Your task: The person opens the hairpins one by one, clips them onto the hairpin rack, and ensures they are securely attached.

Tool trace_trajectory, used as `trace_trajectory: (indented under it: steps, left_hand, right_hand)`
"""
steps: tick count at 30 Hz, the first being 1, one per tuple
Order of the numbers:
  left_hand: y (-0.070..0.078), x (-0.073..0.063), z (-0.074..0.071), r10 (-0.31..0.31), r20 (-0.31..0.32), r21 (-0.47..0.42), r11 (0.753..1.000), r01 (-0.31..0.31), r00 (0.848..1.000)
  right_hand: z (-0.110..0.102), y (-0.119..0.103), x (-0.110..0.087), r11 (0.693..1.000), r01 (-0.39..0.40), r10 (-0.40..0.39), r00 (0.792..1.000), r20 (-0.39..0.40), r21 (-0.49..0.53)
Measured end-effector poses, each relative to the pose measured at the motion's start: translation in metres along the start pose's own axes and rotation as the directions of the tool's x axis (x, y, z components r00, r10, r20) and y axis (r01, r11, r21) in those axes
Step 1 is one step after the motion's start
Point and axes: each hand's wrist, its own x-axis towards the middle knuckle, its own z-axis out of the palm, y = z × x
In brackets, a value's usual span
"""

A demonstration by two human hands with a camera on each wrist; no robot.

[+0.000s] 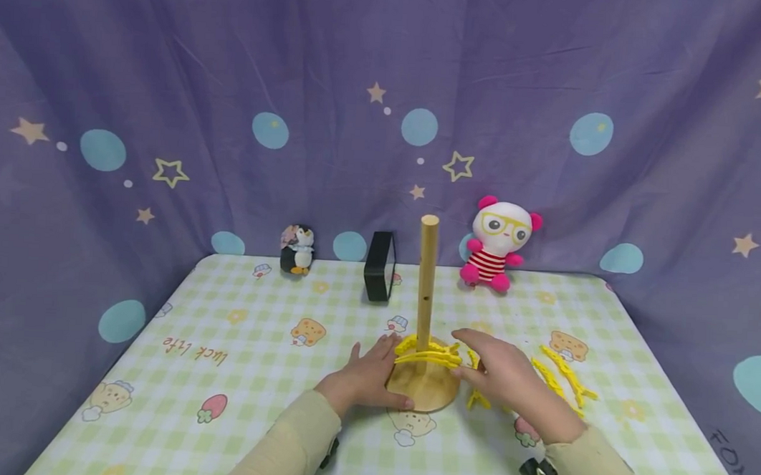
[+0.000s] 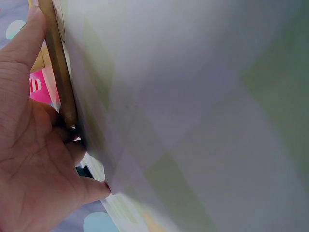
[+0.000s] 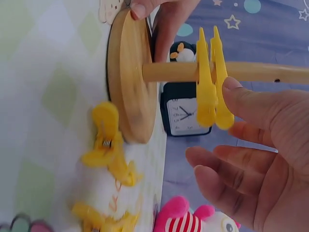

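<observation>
Tapered yellow clips, cylindrical wooden post — flat disc base

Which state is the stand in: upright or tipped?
Upright: the head view shows its base flat on the table, its pole rising above.

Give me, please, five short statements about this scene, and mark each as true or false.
1. The left hand touches the wooden base. True.
2. The wooden post lies flat. False: it stands upright.
3. Some yellow clips lie on the tablecloth. True.
4. In the head view, the toy penguin is right of the toy panda. False: it is on the left.
5. The clock has a black case. True.
</observation>
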Motion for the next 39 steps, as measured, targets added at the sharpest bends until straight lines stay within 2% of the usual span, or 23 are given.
trace_trajectory:
  steps: [6, 15, 23, 28, 35, 39]
  left_hand:
    - [0.000, 0.001, 0.000, -0.005, 0.006, -0.002, 1.000, 0.005, 1.000]
    - [0.004, -0.002, -0.003, -0.022, 0.010, -0.027, 0.999, 0.023, 1.000]
    - [0.002, -0.001, -0.002, -0.015, 0.009, -0.027, 1.000, 0.015, 1.000]
    - [0.000, -0.001, -0.002, -0.002, 0.003, -0.021, 1.000, 0.002, 1.000]
    - [-0.001, 0.000, -0.002, 0.012, -0.005, -0.005, 1.000, -0.012, 1.000]
    - [-0.001, 0.001, -0.001, 0.016, -0.005, -0.003, 1.000, -0.017, 1.000]
  right_hand:
    - [-0.008, 0.015, -0.016, 1.000, -0.025, 0.025, 1.000, -0.011, 0.001]
    - [-0.016, 0.045, -0.041, 0.989, -0.150, 0.150, 0.989, 0.015, -0.004]
    - [-0.024, 0.075, -0.069, 0.979, -0.203, 0.203, 0.978, -0.043, -0.001]
    - [-0.029, 0.091, -0.082, 0.968, -0.249, 0.248, 0.967, -0.059, -0.015]
    - [-0.037, 0.114, -0.093, 0.940, -0.334, 0.335, 0.942, 0.001, -0.070]
    - [-0.038, 0.123, -0.097, 0.925, -0.365, 0.368, 0.930, 0.008, -0.103]
